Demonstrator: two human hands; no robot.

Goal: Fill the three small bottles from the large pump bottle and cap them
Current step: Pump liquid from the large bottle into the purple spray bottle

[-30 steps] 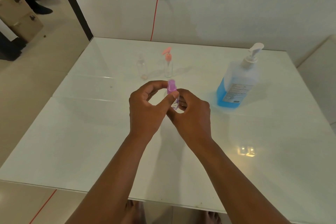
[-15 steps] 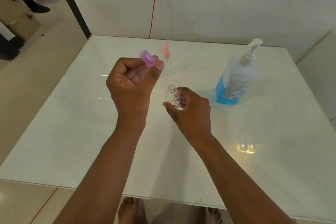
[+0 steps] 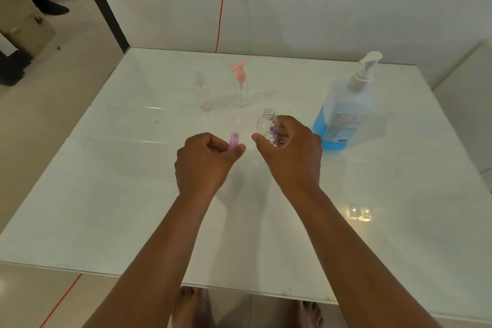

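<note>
**Open bottle in hand, cap off: the spill risk starts here**

The biggest worry sits with the large pump bottle [image 3: 346, 104], standing upright on the table [image 3: 133, 208] with blue liquid low in its base. Its spout is high and the small bottle's mouth is narrow, so if the neck is not lined up right under the nozzle, a press would likely send liquid down the outside and onto the glossy top. A hard one-handed press could also rock the pump bottle.

Next, the small open bottle [image 3: 267, 128], just left of the pump bottle and raised off the table. It is clear, smooth plastic and looks empty; wet fingers could let it slip or tip.

Then the two other small bottles, further left of the pump bottle and toward the wall: a clear one [image 3: 202, 90] and one with a pink pump top [image 3: 241, 85]. Both look light and would probably topple at a stray knock.

Smallest of all, the purple cap [image 3: 234, 141], blurred, left of the open bottle. Dropped, it might roll away.

Now the hands. The right hand [image 3: 290, 152] has fingers and thumb curled around the open bottle's body, neck tilted slightly away. The left hand [image 3: 205, 162] is fisted, knuckles up, pinching the cap between thumb and fingers, close beside the right without touching.
</note>
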